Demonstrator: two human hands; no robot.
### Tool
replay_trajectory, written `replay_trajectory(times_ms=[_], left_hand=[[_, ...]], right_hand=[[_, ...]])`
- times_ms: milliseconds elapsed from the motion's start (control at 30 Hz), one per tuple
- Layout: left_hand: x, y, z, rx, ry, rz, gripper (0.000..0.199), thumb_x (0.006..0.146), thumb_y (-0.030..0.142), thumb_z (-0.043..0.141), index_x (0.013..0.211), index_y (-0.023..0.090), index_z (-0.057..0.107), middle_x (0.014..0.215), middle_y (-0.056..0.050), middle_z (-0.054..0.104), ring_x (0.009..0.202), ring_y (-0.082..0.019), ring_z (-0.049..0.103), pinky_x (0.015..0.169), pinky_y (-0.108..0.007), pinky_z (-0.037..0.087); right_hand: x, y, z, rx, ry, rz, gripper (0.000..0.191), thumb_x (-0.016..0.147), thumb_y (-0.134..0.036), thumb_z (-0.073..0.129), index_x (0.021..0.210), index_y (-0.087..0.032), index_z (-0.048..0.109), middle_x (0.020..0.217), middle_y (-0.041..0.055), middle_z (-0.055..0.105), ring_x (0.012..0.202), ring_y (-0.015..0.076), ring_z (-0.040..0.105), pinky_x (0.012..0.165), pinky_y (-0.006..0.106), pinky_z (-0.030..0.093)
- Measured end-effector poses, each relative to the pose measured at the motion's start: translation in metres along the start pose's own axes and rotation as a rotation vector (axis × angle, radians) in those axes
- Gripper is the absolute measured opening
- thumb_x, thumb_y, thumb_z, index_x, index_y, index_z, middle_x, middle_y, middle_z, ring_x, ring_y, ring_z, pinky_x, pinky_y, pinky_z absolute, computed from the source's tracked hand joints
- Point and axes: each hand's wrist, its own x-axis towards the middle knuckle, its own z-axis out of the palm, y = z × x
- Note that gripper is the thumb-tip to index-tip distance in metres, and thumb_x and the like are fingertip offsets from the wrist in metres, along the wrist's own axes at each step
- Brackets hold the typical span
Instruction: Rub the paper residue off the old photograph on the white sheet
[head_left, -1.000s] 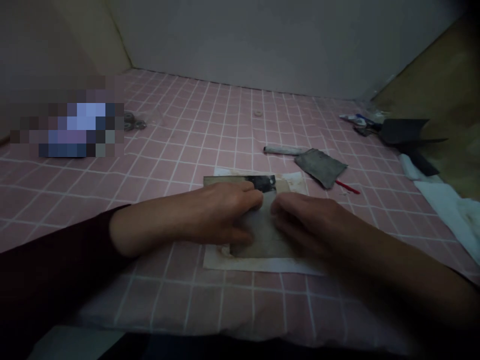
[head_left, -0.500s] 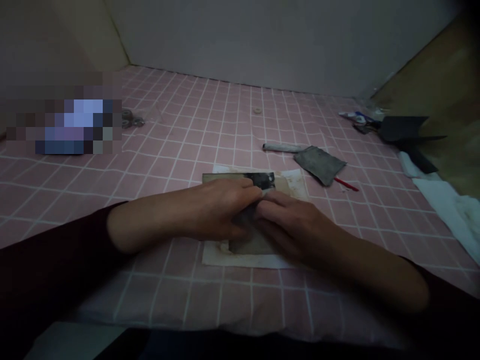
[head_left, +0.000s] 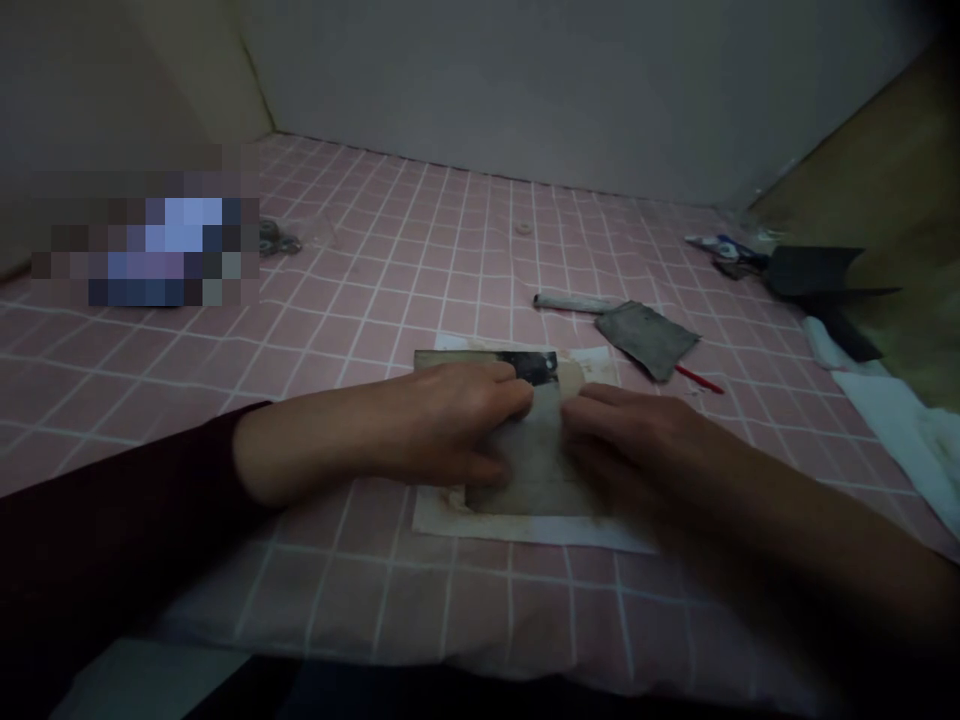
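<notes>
A flat grey-brown piece with a black patch at its far edge lies on a stained white sheet. Reaching in from the left, my left hand presses on this piece with bent fingers, its thumb lower and apart from them. My right hand is at the piece's right side, its fingers curled in and their lower part blurred. Whatever the right fingers hold, if anything, is hidden.
Beyond the sheet lie a pale tube, a dark grey square piece and a thin red stick. Black sheet pieces and white paper are at the right. A small ring sits farther back. Walls bound the pink checked cloth.
My right hand has moved right, away from my left hand, uncovering the middle of the flat piece. My left hand stays in place on it. The view has shifted slightly.
</notes>
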Motion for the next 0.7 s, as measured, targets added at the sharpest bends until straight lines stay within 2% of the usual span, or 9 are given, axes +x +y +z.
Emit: replay_trajectory(times_ms=[100, 267, 400, 467, 600, 700], left_hand=[[0.0, 0.0, 0.0, -0.014, -0.012, -0.01, 0.025, 0.076, 0.026, 0.07, 0.09, 0.018, 0.051, 0.094, -0.001, 0.052, 0.078, -0.015, 0.05, 0.065, -0.026, 0.039], [0.001, -0.001, 0.0, 0.003, 0.006, -0.013, 0.024, 0.075, 0.023, 0.07, 0.089, 0.018, 0.051, 0.094, -0.002, 0.053, 0.081, -0.016, 0.051, 0.07, -0.028, 0.04], [-0.001, -0.002, 0.001, -0.026, -0.007, -0.01, 0.024, 0.075, 0.025, 0.069, 0.09, 0.018, 0.051, 0.094, -0.001, 0.052, 0.079, -0.015, 0.051, 0.066, -0.027, 0.039], [-0.002, -0.002, 0.002, -0.03, -0.003, -0.006, 0.024, 0.076, 0.025, 0.068, 0.092, 0.018, 0.051, 0.096, -0.002, 0.053, 0.081, -0.015, 0.051, 0.067, -0.027, 0.04], [-0.002, -0.003, 0.002, -0.007, 0.013, -0.017, 0.024, 0.076, 0.024, 0.068, 0.092, 0.018, 0.051, 0.096, -0.002, 0.054, 0.083, -0.016, 0.051, 0.073, -0.028, 0.042], [-0.001, -0.002, 0.002, -0.003, 0.016, -0.009, 0.023, 0.076, 0.024, 0.067, 0.091, 0.019, 0.051, 0.095, -0.002, 0.054, 0.083, -0.016, 0.052, 0.072, -0.028, 0.041]], right_hand=[[-0.003, 0.0, -0.003, -0.041, -0.016, 0.041, 0.017, 0.089, -0.011, 0.046, 0.075, -0.019, 0.047, 0.076, 0.0002, 0.05, 0.062, 0.0112, 0.049, 0.056, 0.025, 0.036], [0.003, -0.001, 0.007, 0.005, 0.094, -0.106, 0.016, 0.094, -0.015, 0.041, 0.086, -0.018, 0.055, 0.085, 0.0045, 0.054, 0.071, 0.0142, 0.053, 0.064, 0.027, 0.041], [-0.002, 0.006, 0.003, -0.031, 0.0, 0.001, 0.017, 0.094, -0.017, 0.044, 0.078, -0.019, 0.049, 0.08, 0.0019, 0.053, 0.065, 0.0126, 0.051, 0.059, 0.026, 0.038], [-0.001, 0.007, 0.003, -0.033, 0.021, 0.029, 0.017, 0.094, -0.018, 0.045, 0.078, -0.02, 0.046, 0.079, 0.0011, 0.053, 0.066, 0.0128, 0.051, 0.061, 0.026, 0.038], [0.006, 0.002, 0.012, 0.027, 0.167, -0.059, 0.014, 0.097, -0.022, 0.041, 0.084, -0.019, 0.046, 0.082, 0.0026, 0.053, 0.071, 0.0143, 0.05, 0.065, 0.028, 0.04], [0.005, 0.002, 0.008, 0.017, 0.12, -0.076, 0.015, 0.095, -0.019, 0.042, 0.081, -0.019, 0.046, 0.08, 0.0018, 0.05, 0.068, 0.0135, 0.048, 0.062, 0.027, 0.038]])
